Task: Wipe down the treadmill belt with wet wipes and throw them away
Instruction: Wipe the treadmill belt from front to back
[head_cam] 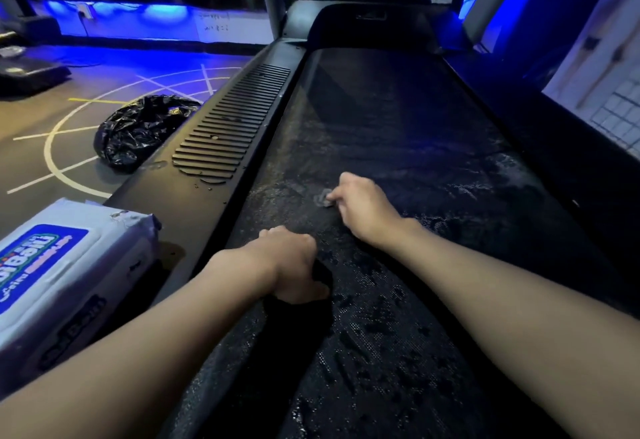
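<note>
The black treadmill belt (398, 127) runs away from me and shines wet in patches. My right hand (363, 206) rests on the belt's middle and pinches a small crumpled grey wet wipe (323, 198) against it. My left hand (294, 262) sits nearer to me at the belt's left edge with its fingers curled under; whether it holds anything is hidden. A white and blue pack of wet wipes (62, 272) lies on the left side rail close to me.
A crumpled black rubbish bag (138, 127) lies on the gym floor left of the treadmill. The ribbed left side rail (228, 127) carries water drops. A white wall (606, 75) stands to the right. A person stands far ahead beyond the treadmill.
</note>
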{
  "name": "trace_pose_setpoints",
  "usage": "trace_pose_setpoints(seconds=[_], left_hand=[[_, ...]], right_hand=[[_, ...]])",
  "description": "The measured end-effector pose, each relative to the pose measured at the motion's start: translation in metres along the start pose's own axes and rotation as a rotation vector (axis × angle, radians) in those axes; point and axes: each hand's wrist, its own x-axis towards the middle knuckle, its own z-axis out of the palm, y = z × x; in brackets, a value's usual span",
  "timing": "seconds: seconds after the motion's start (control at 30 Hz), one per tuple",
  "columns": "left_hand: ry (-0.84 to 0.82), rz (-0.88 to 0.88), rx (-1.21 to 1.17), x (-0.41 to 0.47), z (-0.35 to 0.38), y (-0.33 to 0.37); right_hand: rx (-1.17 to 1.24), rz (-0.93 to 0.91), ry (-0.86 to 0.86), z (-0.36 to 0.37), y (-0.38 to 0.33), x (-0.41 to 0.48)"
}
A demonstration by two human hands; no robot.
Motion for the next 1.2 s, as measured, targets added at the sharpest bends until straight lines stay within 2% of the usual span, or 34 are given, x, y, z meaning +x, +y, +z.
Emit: trace_pose_setpoints(seconds=[0.03,0.13,0.2,0.23,0.33,0.37,0.43,0.53,0.6,0.7,0.77,0.83,0.9,0.97,1.07,1.13,1.2], left_hand=[[-0.013,-0.005,0.003,-0.001,0.000,0.004],[-0.023,-0.030,0.006,-0.001,0.004,0.011],[-0.045,-0.062,0.018,0.001,0.007,0.014],[-0.054,-0.083,0.032,0.002,0.008,0.014],[-0.066,-0.119,0.058,0.006,0.012,0.016],[-0.059,-0.116,0.054,0.006,0.012,0.016],[-0.025,-0.089,0.036,0.002,0.010,0.020],[0.044,-0.022,0.064,-0.004,0.003,0.027],[0.041,-0.007,0.066,-0.004,0.002,0.030],[-0.032,-0.017,0.059,-0.002,-0.001,0.032],[-0.055,-0.021,0.048,0.000,-0.002,0.031],[-0.066,-0.037,0.025,0.000,-0.003,0.033],[-0.076,-0.074,0.001,-0.003,-0.005,0.042],[-0.067,-0.106,0.013,-0.007,-0.004,0.051],[-0.053,-0.105,0.031,-0.008,0.001,0.059],[-0.008,-0.027,0.039,-0.006,0.002,0.063],[0.033,0.057,0.056,-0.004,0.001,0.069]], right_hand=[[0.004,-0.026,-0.002,0.001,-0.004,-0.005],[0.100,-0.310,-0.117,0.002,-0.026,-0.038],[0.091,-0.373,-0.172,-0.006,-0.024,-0.047],[0.077,-0.325,-0.145,-0.007,-0.015,-0.040],[0.032,-0.010,0.001,-0.010,0.015,-0.021],[0.027,0.034,0.021,-0.010,0.018,-0.022],[0.048,-0.072,-0.006,-0.012,0.009,-0.036],[0.095,-0.273,-0.146,-0.023,0.001,-0.065],[0.070,-0.221,-0.120,-0.027,0.018,-0.058],[0.019,0.012,0.028,-0.028,0.047,-0.045],[0.006,-0.045,0.020,-0.027,0.041,-0.054],[0.062,-0.209,-0.063,-0.031,0.023,-0.076],[0.086,-0.277,-0.153,-0.039,0.020,-0.087],[0.061,-0.213,-0.086,-0.042,0.041,-0.075],[0.019,-0.019,0.054,-0.040,0.066,-0.061],[0.006,-0.093,0.016,-0.040,0.056,-0.072],[0.057,-0.225,-0.095,-0.043,0.040,-0.092]])
